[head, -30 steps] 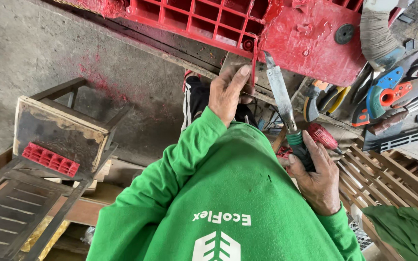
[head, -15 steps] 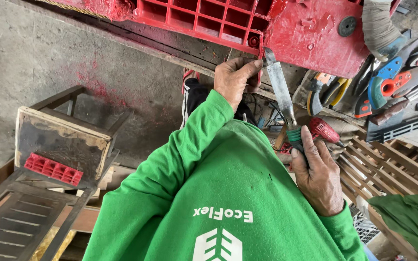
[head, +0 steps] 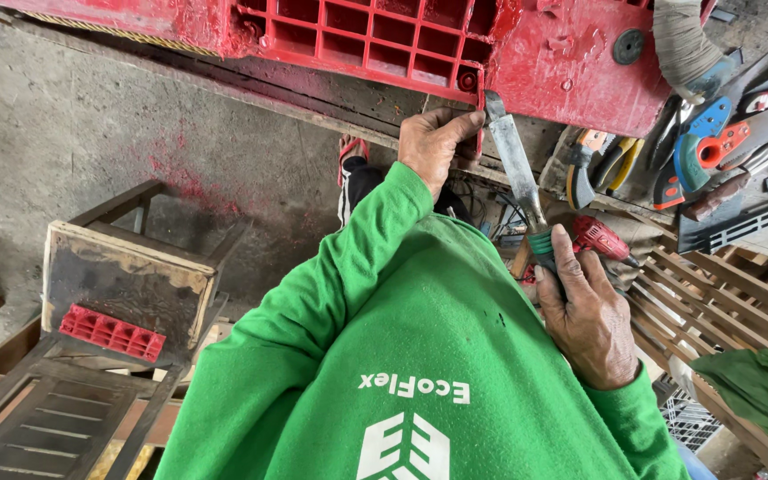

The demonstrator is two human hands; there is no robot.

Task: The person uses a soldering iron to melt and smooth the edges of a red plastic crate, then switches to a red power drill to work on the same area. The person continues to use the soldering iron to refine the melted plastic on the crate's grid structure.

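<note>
My right hand grips the green handle of a flat metal file. The blade slants up and left, and its tip touches the lower corner of a red plastic grid panel. My left hand is raised to that same corner, its fingers pinching the panel's edge right beside the file tip. My green sleeves and chest fill the lower middle of the view.
Pliers, a handsaw and other hand tools lie at the upper right, with a red power tool by my right hand. A wooden stool bearing a small red grid piece stands left. Wooden slats and green cloth are right.
The file tip has come up against the red panel's corner, close to my left fingers. My left hand stays at that corner. The view has shifted slightly.
</note>
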